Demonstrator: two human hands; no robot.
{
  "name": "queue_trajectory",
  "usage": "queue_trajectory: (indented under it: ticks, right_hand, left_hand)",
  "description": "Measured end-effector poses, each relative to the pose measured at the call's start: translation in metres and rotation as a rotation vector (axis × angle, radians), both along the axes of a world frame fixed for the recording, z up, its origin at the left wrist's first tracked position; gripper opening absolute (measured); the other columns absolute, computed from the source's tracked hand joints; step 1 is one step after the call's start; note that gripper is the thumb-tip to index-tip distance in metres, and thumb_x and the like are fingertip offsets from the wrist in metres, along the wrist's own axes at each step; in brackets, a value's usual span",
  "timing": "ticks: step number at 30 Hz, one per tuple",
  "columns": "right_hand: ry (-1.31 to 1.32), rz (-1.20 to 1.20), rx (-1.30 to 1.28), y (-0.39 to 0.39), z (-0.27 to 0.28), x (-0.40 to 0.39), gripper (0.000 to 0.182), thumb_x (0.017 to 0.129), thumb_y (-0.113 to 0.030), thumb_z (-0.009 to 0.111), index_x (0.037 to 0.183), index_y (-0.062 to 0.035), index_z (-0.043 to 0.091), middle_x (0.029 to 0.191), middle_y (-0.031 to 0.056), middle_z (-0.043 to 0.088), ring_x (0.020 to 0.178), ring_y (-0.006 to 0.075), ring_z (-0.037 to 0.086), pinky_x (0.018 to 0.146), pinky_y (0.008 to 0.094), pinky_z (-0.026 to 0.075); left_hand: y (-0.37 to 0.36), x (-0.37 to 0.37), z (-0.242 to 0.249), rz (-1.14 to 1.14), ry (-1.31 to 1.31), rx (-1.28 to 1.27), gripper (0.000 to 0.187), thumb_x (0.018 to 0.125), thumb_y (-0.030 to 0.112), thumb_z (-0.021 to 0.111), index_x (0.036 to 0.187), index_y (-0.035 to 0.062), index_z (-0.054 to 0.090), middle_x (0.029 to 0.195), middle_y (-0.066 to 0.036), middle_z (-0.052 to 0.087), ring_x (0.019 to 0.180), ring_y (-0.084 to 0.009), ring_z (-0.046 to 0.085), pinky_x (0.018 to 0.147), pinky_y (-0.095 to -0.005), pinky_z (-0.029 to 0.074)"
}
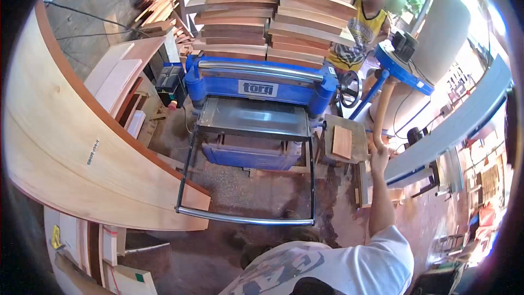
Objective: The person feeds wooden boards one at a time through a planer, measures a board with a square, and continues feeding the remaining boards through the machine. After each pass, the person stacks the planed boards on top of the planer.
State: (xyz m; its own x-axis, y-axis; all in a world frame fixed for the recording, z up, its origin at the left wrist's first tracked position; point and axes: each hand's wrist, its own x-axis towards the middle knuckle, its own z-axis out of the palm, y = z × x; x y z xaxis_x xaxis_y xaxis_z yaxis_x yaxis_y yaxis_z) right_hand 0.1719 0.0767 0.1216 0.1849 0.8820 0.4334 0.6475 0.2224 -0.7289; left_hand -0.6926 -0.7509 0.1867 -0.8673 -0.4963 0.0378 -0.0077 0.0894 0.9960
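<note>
Boards stand stacked beyond the planer, progress unclear; right hand grips tan hose, left hand unreadable.

A woodworking workshop, shown by the blue planer, stacked boards and dust collector.

Boards stand stacked behind the planer, a person to their right. The roller lies before the planer, the big panel to its left.
</note>
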Motion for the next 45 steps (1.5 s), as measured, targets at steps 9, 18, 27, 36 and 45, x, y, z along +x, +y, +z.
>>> queue_trajectory:
  ticks: [9,18,27,36,45]
  right_hand:
    - [0.037,0.366,0.329,0.142,0.179,-0.103,0.035,0.091,-0.018,0.073,0.117,0.0025,0.063,0.098,0.0111,0.07,0.086,0.0154,0.066,0.074,0.0323,0.054]
    - [-0.598,0.593,0.752,0.28,0.327,-0.341,0.091,0.081,-0.053,0.077,0.144,0.0042,0.044,0.127,0.0287,0.064,0.119,0.0402,0.062,0.104,0.0465,0.047]
    - [-0.477,0.726,0.309,0.528,0.383,-0.317,0.103,0.085,-0.085,0.044,0.121,0.0088,0.067,0.113,0.0342,0.068,0.113,0.0412,0.066,0.101,0.0468,0.047]
    - [-0.194,0.8,0.378,0.405,0.395,-0.24,0.085,0.089,-0.075,0.053,0.098,0.007,0.072,0.091,0.0261,0.071,0.091,0.0292,0.067,0.08,0.0383,0.05]
    - [-0.576,0.765,0.219,0.559,0.376,-0.337,0.078,0.08,-0.064,0.068,0.12,0.0031,0.07,0.116,0.0262,0.07,0.105,0.0355,0.069,0.089,0.0402,0.053]
  left_hand:
    - [0.022,0.125,0.036,0.394,0.415,-0.12,0.034,0.098,0.029,0.065,0.112,-0.0014,0.063,0.099,-0.021,0.065,0.09,-0.0342,0.062,0.081,-0.0474,0.05]
    - [0.276,0.514,-0.07,0.611,0.532,-0.913,0.04,0.098,0.031,0.069,0.116,-0.0039,0.065,0.108,-0.024,0.066,0.097,-0.0379,0.063,0.087,-0.0473,0.053]
    - [0.393,0.748,-0.136,0.534,0.164,-0.832,0.041,0.095,0.032,0.073,0.12,0.0011,0.065,0.117,-0.019,0.065,0.101,-0.0331,0.063,0.091,-0.0432,0.053]
    - [0.522,0.674,-0.109,0.132,0.121,-0.551,0.034,0.1,0.006,0.059,0.132,-0.0041,0.053,0.138,-0.018,0.052,0.123,-0.0284,0.055,0.105,-0.041,0.047]
    - [0.72,0.67,-0.003,-0.461,0.314,-0.105,0.03,0.097,0.009,0.063,0.125,-0.0017,0.058,0.132,-0.011,0.055,0.115,-0.0218,0.058,0.101,-0.0348,0.047]
